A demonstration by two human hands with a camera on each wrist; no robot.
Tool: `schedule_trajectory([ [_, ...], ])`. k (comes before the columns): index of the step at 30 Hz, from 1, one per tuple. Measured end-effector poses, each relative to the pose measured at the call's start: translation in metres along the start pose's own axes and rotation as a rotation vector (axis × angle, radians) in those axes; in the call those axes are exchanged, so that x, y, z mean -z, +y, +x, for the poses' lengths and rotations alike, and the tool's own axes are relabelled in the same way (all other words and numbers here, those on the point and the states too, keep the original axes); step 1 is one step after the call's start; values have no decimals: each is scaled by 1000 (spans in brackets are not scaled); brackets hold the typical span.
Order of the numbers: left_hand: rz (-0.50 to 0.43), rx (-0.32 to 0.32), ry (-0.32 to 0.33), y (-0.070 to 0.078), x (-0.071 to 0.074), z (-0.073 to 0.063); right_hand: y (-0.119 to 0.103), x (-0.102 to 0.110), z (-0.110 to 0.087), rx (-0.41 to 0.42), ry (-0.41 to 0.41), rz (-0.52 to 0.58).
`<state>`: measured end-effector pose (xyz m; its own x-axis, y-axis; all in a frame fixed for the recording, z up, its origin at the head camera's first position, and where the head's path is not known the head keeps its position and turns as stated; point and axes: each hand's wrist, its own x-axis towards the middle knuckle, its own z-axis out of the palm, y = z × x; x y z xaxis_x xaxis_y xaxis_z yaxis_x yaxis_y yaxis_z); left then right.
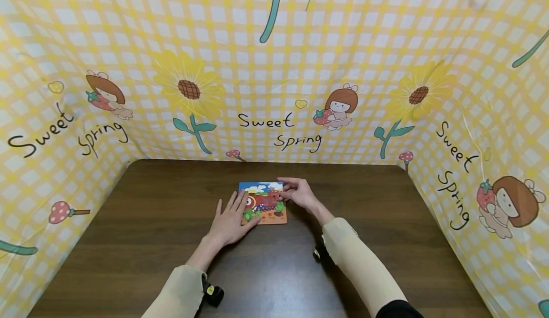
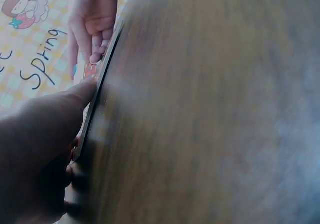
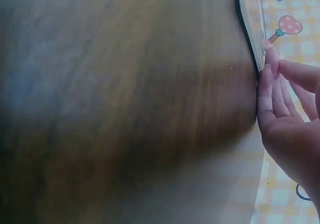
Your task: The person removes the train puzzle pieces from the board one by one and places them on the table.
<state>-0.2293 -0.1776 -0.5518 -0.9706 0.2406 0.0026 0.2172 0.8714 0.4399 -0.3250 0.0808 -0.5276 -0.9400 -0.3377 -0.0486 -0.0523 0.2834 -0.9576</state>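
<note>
A small square board [image 1: 266, 217] with a cartoon picture of a red train, green bushes and a blue sky lies flat on the table. My left hand [image 1: 230, 220] rests over its left side, fingers spread and fairly straight, thumb along the lower edge. At the upper right edge, my right hand [image 1: 299, 193] touches the board with its fingertips, one finger reaching the top corner. From the left wrist, the board [image 2: 102, 81] appears edge-on as a thin sheet beside my left thumb. The right wrist view shows the right hand's fingers [image 3: 272, 91] close along the board's edge.
The dark brown wooden table [image 1: 171, 189] extends around the board. A yellow checked cloth [image 1: 257, 79] with sunflowers, cartoon girls and lettering hangs at the back and both sides. Black cameras [image 1: 213, 293] sit at the wrists, over light sleeves.
</note>
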Motion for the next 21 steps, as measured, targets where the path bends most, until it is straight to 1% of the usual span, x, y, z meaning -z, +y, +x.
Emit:
schedule_trajectory([
  [6, 37, 28, -36, 3, 2, 0, 4, 1, 0, -31, 12, 19],
  [12, 51, 39, -43, 3, 4, 1, 4, 2, -1, -57, 1, 49],
  [16, 54, 39, -39, 3, 3, 1, 3, 7, -3, -68, -2, 72],
  [21, 57, 39, -43, 2, 3, 1, 5, 20, -7, -72, -4, 88],
])
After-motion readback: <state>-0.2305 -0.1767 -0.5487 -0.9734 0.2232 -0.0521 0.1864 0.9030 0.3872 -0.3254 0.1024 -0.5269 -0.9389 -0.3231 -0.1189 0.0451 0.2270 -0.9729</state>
